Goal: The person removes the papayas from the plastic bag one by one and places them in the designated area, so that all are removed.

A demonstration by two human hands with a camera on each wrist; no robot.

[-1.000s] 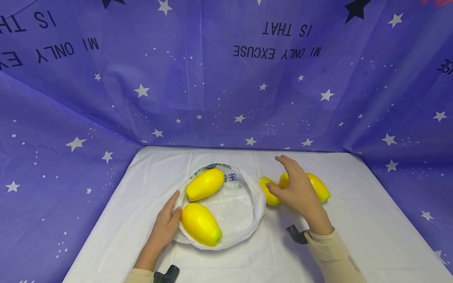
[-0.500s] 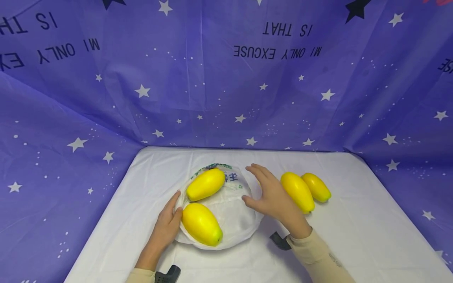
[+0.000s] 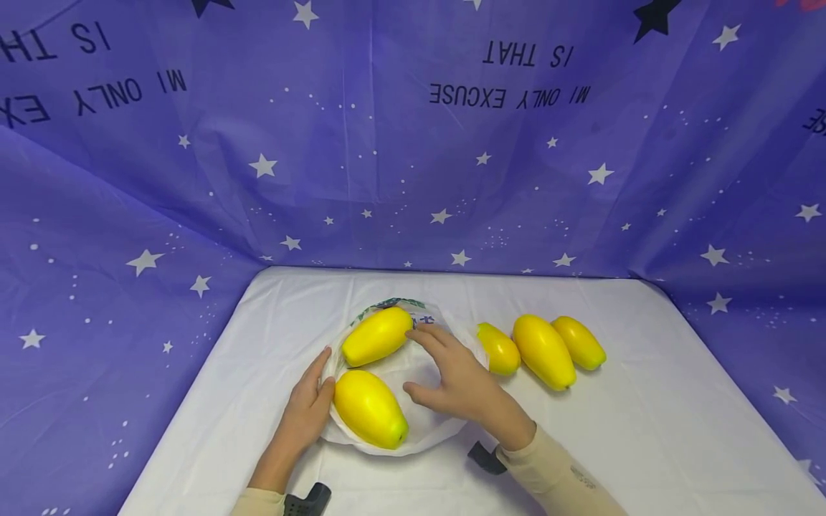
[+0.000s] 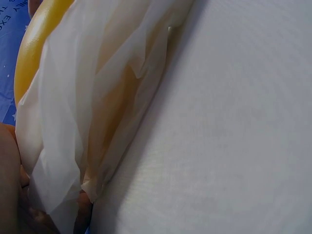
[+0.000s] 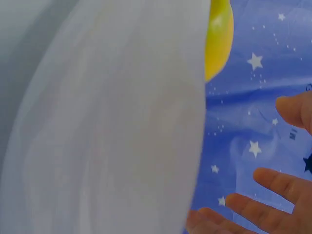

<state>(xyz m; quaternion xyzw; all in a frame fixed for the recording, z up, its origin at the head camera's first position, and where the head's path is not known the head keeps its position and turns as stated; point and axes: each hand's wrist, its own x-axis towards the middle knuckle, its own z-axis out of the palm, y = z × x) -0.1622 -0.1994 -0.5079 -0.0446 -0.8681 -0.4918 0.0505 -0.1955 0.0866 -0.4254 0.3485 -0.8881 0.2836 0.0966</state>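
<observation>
A white plastic bag (image 3: 432, 427) lies open on the white table (image 3: 645, 430) with two yellow mangoes on it, one far (image 3: 376, 335) and one near (image 3: 369, 408). My left hand (image 3: 310, 403) rests flat against the bag's left edge beside the near mango. My right hand (image 3: 452, 373) hovers over the bag with fingers spread and its fingertips close to the far mango, holding nothing. The left wrist view shows crumpled bag film (image 4: 73, 122) over a mango (image 4: 34, 44). In the right wrist view, spread fingers (image 5: 273, 190) and a mango (image 5: 219, 34) appear beyond the bag.
Three more yellow mangoes lie in a row right of the bag: a small one (image 3: 498, 348), a large one (image 3: 543, 351) and another (image 3: 579, 342). A purple starry cloth (image 3: 413, 143) walls in the table at the back and both sides.
My right hand has swung left from the loose mangoes to above the bag, holding nothing. The left hand and all mangoes have stayed put.
</observation>
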